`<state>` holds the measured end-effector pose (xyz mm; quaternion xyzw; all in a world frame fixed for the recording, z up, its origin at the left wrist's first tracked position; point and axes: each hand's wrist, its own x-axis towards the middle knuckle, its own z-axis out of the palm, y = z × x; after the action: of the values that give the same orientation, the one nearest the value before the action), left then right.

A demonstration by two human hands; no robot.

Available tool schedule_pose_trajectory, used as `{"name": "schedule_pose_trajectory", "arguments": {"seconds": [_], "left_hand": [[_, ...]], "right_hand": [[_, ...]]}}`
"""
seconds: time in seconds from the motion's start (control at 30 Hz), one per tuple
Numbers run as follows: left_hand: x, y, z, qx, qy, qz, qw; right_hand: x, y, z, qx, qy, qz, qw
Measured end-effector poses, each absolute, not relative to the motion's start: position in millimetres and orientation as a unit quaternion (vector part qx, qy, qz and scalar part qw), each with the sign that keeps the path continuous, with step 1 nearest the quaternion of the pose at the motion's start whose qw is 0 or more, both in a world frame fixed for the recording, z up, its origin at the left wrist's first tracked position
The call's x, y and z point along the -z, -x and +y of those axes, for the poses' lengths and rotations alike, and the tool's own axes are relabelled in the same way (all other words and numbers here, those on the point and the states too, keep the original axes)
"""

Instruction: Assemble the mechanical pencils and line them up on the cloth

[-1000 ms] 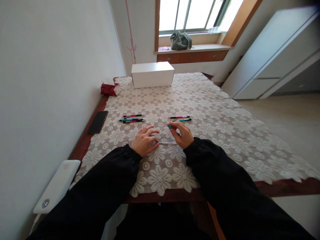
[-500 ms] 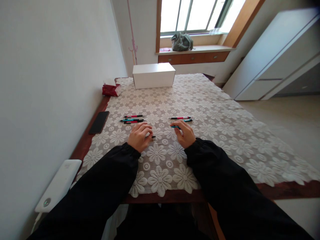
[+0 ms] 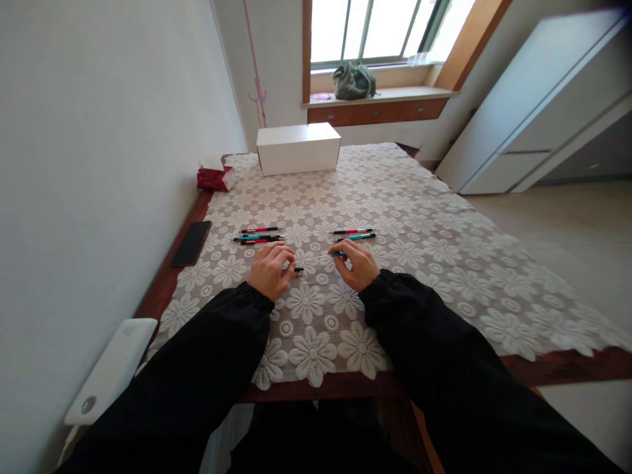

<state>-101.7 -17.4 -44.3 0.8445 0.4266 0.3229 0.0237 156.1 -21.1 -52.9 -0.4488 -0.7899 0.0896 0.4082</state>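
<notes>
My left hand (image 3: 270, 271) is closed, its fingertips pinching one end of a thin whitish rod (image 3: 314, 258) that looks like a pen refill. The rod's other end meets a teal pen barrel (image 3: 338, 254), which my right hand (image 3: 356, 264) grips between thumb and fingers. A short black piece (image 3: 299, 269) pokes out by my left thumb; whether it is held or lies on the cloth I cannot tell. Beyond my left hand lie several red, teal and black pens (image 3: 257, 237). A red-and-black pen (image 3: 352, 231) and a teal-and-black pen (image 3: 356, 237) rest beyond my right hand.
A white lace tablecloth (image 3: 419, 217) covers the table. At the far side stands a white box (image 3: 299, 151). Along the left edge are a red tissue pack (image 3: 216, 178), a dark phone (image 3: 191, 243) and a white power bank (image 3: 112, 370) with a cable, close to my left sleeve.
The whitish rod now shows between my hands, lined up with the teal barrel. My right hand has turned the barrel slightly. The whole view has shifted a little.
</notes>
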Motion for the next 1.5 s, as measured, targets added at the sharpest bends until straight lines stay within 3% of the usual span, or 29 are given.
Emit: {"name": "schedule_pose_trajectory", "arguments": {"seconds": [0.53,0.97,1.33,1.5], "left_hand": [[41.9,95.0,-24.5,-0.295,-0.878,0.374,0.054],[42.6,91.9,-27.3,-0.315,-0.864,0.387,0.070],[42.0,93.3,-28.0,-0.310,-0.846,0.434,0.025],[42.7,93.1,-28.2,-0.312,-0.853,0.413,0.065]], "right_hand": [[60.4,-151.0,-22.2,-0.129,0.349,-0.867,0.333],[62.7,-148.1,-26.2,-0.081,0.421,-0.860,0.278],[67.0,-148.5,-26.4,-0.092,0.394,-0.882,0.240],[64.4,-148.3,-27.6,-0.080,0.419,-0.871,0.245]]}}
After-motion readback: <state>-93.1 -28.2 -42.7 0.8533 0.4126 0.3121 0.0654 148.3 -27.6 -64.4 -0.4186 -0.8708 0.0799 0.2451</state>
